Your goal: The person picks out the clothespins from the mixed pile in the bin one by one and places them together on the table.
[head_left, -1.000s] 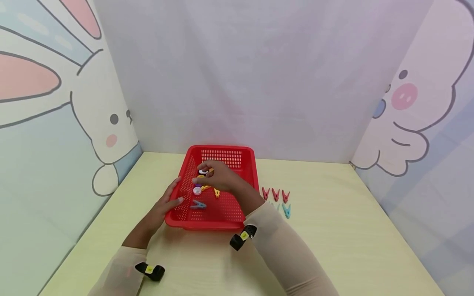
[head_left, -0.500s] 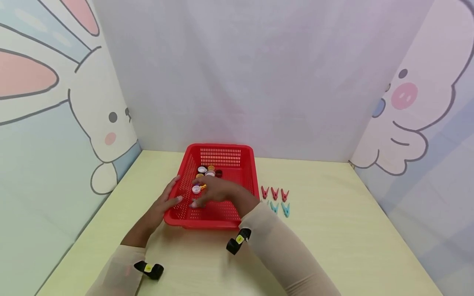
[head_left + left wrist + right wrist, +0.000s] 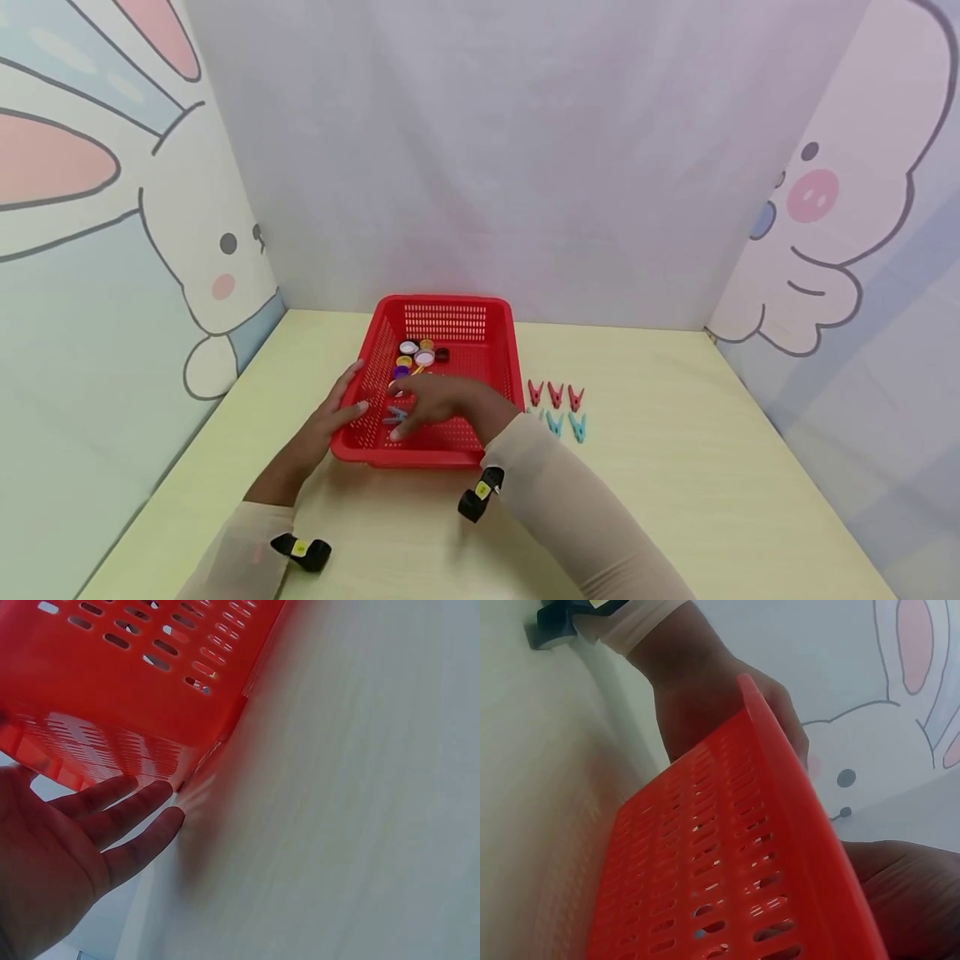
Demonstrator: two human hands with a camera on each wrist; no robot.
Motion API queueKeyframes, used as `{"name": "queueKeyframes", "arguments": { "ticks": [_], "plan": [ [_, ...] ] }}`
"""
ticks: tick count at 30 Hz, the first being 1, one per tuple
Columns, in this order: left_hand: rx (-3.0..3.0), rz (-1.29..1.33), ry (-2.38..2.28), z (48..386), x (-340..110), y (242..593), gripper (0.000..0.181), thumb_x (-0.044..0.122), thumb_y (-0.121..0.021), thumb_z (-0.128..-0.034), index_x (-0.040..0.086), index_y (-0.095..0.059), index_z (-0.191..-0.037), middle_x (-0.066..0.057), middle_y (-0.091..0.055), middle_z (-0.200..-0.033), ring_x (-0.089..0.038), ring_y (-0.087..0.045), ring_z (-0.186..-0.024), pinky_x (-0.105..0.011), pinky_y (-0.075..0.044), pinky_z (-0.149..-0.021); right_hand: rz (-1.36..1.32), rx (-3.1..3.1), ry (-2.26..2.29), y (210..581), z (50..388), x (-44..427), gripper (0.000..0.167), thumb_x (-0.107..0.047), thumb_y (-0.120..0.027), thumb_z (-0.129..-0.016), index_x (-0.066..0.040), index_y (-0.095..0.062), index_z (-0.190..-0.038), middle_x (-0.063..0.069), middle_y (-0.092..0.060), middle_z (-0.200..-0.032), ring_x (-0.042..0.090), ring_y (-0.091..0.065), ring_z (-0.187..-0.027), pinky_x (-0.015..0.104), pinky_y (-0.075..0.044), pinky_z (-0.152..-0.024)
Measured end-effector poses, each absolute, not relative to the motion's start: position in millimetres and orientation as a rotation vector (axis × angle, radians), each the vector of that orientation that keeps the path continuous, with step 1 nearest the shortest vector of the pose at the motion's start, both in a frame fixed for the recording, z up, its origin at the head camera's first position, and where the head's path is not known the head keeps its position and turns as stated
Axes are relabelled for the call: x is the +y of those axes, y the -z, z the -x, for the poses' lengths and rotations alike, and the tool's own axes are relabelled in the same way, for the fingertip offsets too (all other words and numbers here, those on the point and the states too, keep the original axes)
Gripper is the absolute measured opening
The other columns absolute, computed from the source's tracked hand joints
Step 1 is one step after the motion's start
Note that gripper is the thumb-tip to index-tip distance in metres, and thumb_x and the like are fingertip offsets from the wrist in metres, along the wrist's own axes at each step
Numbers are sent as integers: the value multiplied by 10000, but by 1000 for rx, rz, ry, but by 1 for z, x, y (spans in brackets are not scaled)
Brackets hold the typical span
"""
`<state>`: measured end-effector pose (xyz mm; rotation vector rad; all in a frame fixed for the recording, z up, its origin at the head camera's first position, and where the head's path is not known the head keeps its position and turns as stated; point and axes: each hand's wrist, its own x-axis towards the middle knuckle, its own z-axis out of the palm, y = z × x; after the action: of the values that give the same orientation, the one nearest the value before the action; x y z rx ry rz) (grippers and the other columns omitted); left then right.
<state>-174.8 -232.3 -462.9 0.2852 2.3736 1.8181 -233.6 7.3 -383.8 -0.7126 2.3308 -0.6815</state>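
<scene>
A red plastic basket (image 3: pixel 442 457) stands on the table. My left hand (image 3: pixel 330 417) holds its left rim, thumb over the edge; in the left wrist view, several fingers (image 3: pixel 131 817) stretch along the outside. My right hand (image 3: pixel 435 400) is inside the basket, thumb and forefinger spread apart with nothing pinched between them. A blue clothespin (image 3: pixel 395 415) lies on the basket floor beside that thumb. Behind the fingers are a purple cap (image 3: pixel 402 372), a white cap (image 3: pixel 424 358), and a yellow clothespin (image 3: pixel 419 369), partly hidden by the hand.
Right of the basket, red clothespins (image 3: pixel 555 393) form a row on the table (image 3: pixel 675 450). Light blue clothespins (image 3: pixel 554 423) form another row nearer me, partly hidden by the right sleeve. More caps, including a black one (image 3: pixel 442 355), sit toward the basket's back left.
My right hand has come down from above the caps toward the near part of the basket, around the blue clothespin. The left hand stays at the rim.
</scene>
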Motion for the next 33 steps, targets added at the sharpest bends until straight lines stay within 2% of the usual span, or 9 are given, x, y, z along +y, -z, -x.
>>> {"name": "queueKeyframes", "arguments": {
  "ticks": [4,7,13,19,27,33],
  "plan": [
    [2375,-289,-1817,175,-232,463,973,226,-669,-1041,356,-30,-1764,-203,-229,-1770,-534,-402,-1548,-408,-666,-985,727,2305,640,379,234,7,940,-306,-962,-818,-318,-498,-1636,18,-541,-1640,305,-495,-1515,536,-625,-1073],
    [2370,-304,-1828,175,-233,463,970,209,-661,-1041,351,-30,-1764,-209,-227,-1768,-544,-403,-1547,-410,-666,-985,788,2269,614,375,238,7,925,-345,-937,-846,-282,-483,-1650,47,-529,-1641,312,-486,-1521,506,-642,-1046],
    [2368,-303,-1819,176,-232,463,1003,201,-681,-1025,368,-22,-1763,-213,-251,-1759,-538,-453,-1521,-420,-666,-984,703,2144,720,375,248,16,907,-285,-937,-850,-216,-494,-1639,99,-539,-1602,287,-576,-1387,455,-677,-964],
    [2380,-282,-1814,175,-232,463,1005,197,-681,-1020,373,-25,-1761,-209,-253,-1761,-536,-464,-1517,-432,-665,-984,653,2029,829,380,253,22,904,-200,-905,-888,-190,-446,-1667,113,-509,-1634,268,-574,-1366,479,-662,-1004],
    [2383,-294,-1812,173,-231,464,1014,183,-686,-1012,354,-27,-1764,-216,-259,-1756,-542,-452,-1522,-429,-667,-983,633,1962,859,386,255,23,893,-208,-889,-907,-173,-431,-1673,137,-511,-1630,231,-638,-1278,458,-658,-1016],
    [2387,-294,-1813,174,-231,463,1005,182,-677,-1019,352,-24,-1764,-218,-247,-1762,-550,-429,-1537,-432,-664,-987,649,1959,843,391,257,22,884,-239,-899,-887,-176,-463,-1653,120,-526,-1625,240,-645,-1307,458,-656,-1022]
  ]
}}
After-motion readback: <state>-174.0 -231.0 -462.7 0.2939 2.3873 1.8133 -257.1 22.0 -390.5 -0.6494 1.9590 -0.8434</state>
